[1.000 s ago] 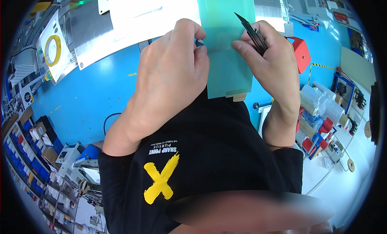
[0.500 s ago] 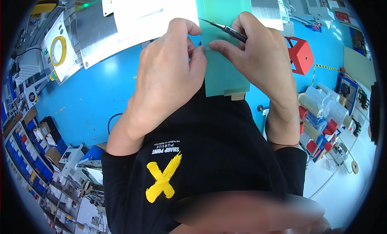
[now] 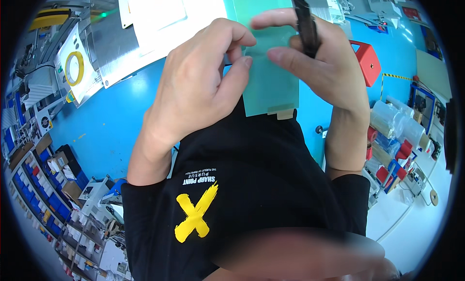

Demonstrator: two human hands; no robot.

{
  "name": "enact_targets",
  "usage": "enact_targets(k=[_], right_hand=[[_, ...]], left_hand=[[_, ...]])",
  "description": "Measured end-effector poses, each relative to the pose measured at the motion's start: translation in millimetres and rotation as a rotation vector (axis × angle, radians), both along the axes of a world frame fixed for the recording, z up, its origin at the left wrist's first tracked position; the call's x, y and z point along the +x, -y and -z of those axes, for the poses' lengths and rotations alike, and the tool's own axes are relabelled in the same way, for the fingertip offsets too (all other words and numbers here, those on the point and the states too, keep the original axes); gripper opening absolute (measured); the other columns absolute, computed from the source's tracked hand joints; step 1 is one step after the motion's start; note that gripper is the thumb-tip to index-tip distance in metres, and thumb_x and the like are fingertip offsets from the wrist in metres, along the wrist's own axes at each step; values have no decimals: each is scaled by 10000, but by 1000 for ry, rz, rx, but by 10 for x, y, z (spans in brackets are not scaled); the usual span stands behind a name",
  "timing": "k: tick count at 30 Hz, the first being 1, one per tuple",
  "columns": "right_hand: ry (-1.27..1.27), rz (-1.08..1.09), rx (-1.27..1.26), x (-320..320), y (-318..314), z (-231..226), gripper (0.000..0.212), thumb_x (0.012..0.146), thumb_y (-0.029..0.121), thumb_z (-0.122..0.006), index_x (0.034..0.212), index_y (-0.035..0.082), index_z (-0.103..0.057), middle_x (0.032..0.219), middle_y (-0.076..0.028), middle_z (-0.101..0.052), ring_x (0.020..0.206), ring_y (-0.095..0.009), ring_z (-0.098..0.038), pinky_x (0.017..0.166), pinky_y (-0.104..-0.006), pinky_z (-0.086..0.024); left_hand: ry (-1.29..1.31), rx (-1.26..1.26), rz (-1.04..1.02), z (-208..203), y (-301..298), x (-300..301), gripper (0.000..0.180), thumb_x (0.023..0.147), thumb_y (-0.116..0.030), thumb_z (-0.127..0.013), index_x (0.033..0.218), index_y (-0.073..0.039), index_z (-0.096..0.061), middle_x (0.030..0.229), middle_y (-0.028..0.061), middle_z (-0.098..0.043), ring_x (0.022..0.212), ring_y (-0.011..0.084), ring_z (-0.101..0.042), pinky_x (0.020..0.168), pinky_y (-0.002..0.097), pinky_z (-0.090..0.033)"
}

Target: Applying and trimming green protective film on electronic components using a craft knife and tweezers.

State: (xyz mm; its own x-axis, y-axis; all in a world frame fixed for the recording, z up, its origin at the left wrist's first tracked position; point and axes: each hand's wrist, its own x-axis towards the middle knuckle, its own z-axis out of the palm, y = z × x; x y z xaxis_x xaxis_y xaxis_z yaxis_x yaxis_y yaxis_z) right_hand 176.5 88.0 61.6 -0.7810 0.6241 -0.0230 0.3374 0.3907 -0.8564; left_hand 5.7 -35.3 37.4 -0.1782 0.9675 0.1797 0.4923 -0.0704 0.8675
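Note:
A translucent green sheet (image 3: 271,87) extends from the bright work surface toward my body, with a small tan tab (image 3: 285,115) at its near end. Over the left edge of this sheet, my left hand (image 3: 201,80) is curled, thumb and fingers drawn together; whatever they may pinch is hidden. My right hand (image 3: 329,63) is over the sheet's right side, closed around black tweezers (image 3: 306,29), blurred by motion and pointing away from me. Its index finger and thumb reach toward the left hand, their tips apart.
Left of the hands lie white sheets (image 3: 160,10) on a metal plate (image 3: 109,44), and a yellow tape roll (image 3: 74,68). A red holder (image 3: 368,63) stands to the right on the blue table (image 3: 111,116). Clear plastic rolls (image 3: 387,119) are further right.
My right hand has shifted right and lifted its index finger; the tweezers have swung from pointing left to pointing away. My left hand has moved slightly right.

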Motion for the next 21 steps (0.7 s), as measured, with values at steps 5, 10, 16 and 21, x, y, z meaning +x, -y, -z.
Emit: enact_targets(k=[5, 10, 16, 21], right_hand=[[-228, -311, -169, -176, -102, 202, 373, 806, 34, -774, 1163, 9, -668, 850, -7, -696, 672, -46, -588, 636, -205, -481], [67, -211, -256, -95, -150, -4, 147, 829, 77, -777, 922, -15, -710, 770, -18, -679, 708, -73, -609, 665, -216, -500], [178, -97, -100, -2, -65, -18, 133, 851, 101, -759, 892, -7, -693, 711, 9, -617, 634, -60, -524, 580, -228, -425], [258, -42, -12, 4, -37, 46, 141, 868, 121, -746, 888, -5, -686, 681, 13, -587, 621, -63, -499, 562, -236, -401]], left_hand=[[55, 79, 87, 18, 31, -55, 277, 763, 25, -671, 1020, -39, -590, 730, 31, -590, 555, 136, -557, 498, 267, -413], [93, 8, 39, -4, 81, -18, 263, 837, 18, -667, 1078, -13, -566, 767, 20, -615, 583, 75, -540, 516, 217, -403], [85, -183, -74, -29, 162, 15, 280, 881, 9, -673, 1144, 5, -576, 801, 15, -647, 620, 27, -538, 537, 185, -407], [-10, -173, -175, 59, 170, 32, 270, 872, 3, -682, 1128, 4, -596, 792, 33, -664, 576, 32, -527, 513, 188, -400]])
